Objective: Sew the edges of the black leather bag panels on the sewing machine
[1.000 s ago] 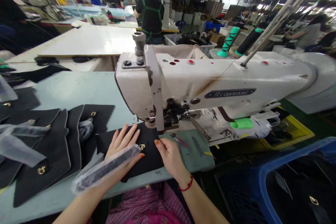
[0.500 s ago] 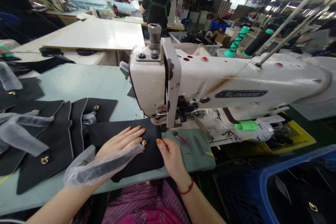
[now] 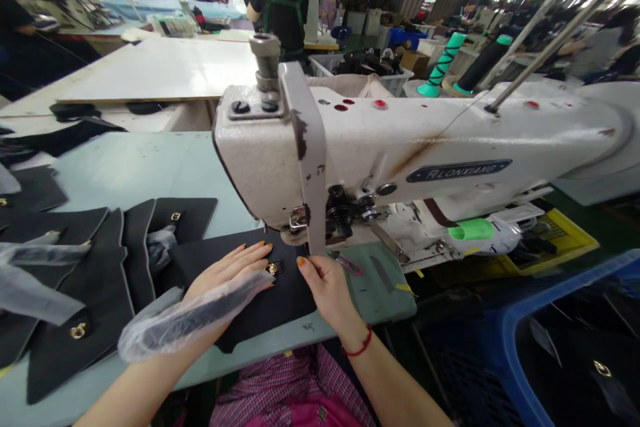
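Note:
A black leather piece [image 3: 280,297] with a small gold clasp [image 3: 273,268] lies on the pale green table under the head of a white sewing machine [image 3: 400,147]. My left hand [image 3: 225,273] rests flat on the piece, fingers stretched toward the clasp. A clear plastic sleeve [image 3: 190,317] lies over my left wrist. My right hand [image 3: 325,290] presses on the piece's right edge just below the needle area, fingers bent down onto it.
Several more black leather pieces with gold clasps [image 3: 85,293] are stacked at the left. A blue crate [image 3: 560,320] stands at the lower right, a yellow tray [image 3: 570,240] behind it. A person in a green apron [image 3: 280,3] works at a far table.
My left hand has drawn back slightly on the piece while the view shifted. Both hands stay on the leather piece.

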`<state>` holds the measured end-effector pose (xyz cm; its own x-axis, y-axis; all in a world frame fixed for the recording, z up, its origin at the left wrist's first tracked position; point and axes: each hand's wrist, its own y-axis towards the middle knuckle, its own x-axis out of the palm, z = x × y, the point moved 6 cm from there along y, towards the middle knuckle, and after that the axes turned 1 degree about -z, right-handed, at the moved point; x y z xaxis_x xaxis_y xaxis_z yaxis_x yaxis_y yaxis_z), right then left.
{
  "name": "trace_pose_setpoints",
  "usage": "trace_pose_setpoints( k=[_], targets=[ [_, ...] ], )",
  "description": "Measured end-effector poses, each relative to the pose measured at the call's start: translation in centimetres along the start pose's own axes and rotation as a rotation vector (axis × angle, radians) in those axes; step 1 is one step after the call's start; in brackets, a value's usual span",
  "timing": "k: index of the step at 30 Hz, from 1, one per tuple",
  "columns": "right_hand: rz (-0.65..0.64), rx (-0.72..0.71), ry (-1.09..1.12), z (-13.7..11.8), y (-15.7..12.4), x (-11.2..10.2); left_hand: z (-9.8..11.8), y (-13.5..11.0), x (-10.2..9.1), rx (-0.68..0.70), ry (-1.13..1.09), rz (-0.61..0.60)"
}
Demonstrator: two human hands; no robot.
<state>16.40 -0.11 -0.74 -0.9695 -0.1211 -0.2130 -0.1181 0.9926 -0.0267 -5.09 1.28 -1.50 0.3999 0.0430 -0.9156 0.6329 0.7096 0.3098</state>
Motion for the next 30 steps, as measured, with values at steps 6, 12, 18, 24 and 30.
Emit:
trace_pose_setpoints(
  k=[6,12,18,24,30],
  targets=[
    [0.004,-0.005,-0.008,-0.6,1.2,-0.1,-0.7,0.9,-0.6,0.001,-0.011,-0.041],
    [-0.078,0.094,0.099,-0.6,-1.4,-0.2,1.3,1.4,-2.1,-0.074,-0.001,0.055],
    [-0.156,0.170,0.133,-0.2,-3.6,-0.2,0.5,1.4,-3.0,-0.258,-0.075,0.056],
    [-0.255,0.216,0.315,0.0,-3.0,0.2,-0.6,2.1,-2.7,-0.423,-0.126,-0.076],
    [-0.338,0.324,0.510,0.7,-2.6,0.5,0.0,3.2,-3.4,-0.378,-0.152,-0.122]
  ],
)
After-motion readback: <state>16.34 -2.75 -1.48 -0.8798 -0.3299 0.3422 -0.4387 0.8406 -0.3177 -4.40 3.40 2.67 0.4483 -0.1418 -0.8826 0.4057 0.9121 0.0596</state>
